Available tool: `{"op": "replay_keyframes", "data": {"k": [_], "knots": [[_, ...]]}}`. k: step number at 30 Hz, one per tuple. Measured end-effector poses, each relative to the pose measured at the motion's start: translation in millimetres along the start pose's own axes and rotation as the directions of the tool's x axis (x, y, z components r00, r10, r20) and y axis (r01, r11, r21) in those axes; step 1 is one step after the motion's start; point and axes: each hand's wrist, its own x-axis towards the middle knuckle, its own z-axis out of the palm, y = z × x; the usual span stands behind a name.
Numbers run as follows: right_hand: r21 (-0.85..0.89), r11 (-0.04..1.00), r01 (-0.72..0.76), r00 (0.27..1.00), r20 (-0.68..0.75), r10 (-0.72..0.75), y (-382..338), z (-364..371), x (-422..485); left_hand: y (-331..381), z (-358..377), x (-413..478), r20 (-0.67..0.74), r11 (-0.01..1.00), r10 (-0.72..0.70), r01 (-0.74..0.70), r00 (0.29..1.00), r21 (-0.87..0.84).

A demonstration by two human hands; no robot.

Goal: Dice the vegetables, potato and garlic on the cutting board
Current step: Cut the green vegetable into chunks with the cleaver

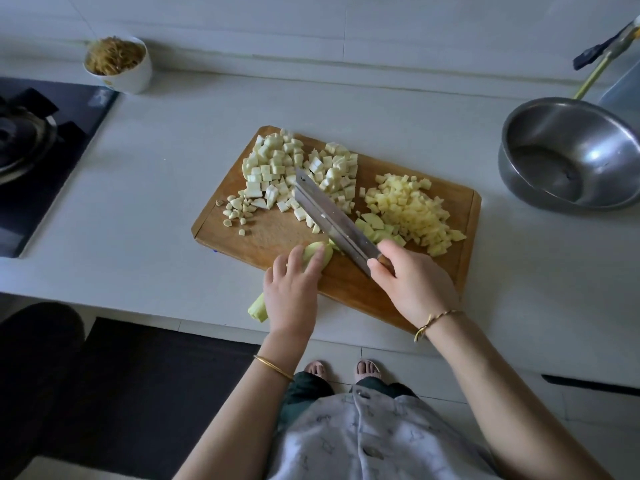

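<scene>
Head view looks down at a wooden cutting board (266, 237) on a pale counter (156, 188). The left hand (291, 289) lies on a pale green vegetable (313, 255) at the near edge of the board, with the fingers nearly straight and close together, pressing it down. The near end of the vegetable sticks out past the board edge. The right hand (412, 282) has its fingers curled tight around the handle of a knife (332, 216), and the blade stands just beside the fingertips of the left hand. On the board lie a heap of white cubes (298, 164), a heap of yellow potato cubes (412, 209), some garlic pieces (237, 207) and a few green pieces (372, 226). A steel bowl (571, 157) stands at the right, a white cup (119, 69) far left.
</scene>
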Motion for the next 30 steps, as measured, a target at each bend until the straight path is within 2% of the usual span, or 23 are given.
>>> {"op": "replay_keyframes", "data": {"k": [12, 19, 30], "knots": [[-0.055, 0.995, 0.081, 0.993, 0.096, -0.075, 1.3, 0.6, 2.0, 6.9, 2.5, 0.6, -0.045, 0.997, -0.065, 0.063, 0.997, -0.052], [-0.211, 0.969, 0.127, 0.982, 0.162, -0.093, -7.5, 7.3, 9.6, 10.2, 3.7, 1.5, -0.106, 0.992, -0.094, 0.084, 0.99, -0.093], [-0.167, 0.978, 0.127, 0.974, 0.205, -0.092, 2.6, 2.5, 6.4, 14.2, 7.5, -5.3, -0.135, 0.985, -0.034, 0.011, 0.99, -0.171]]}}
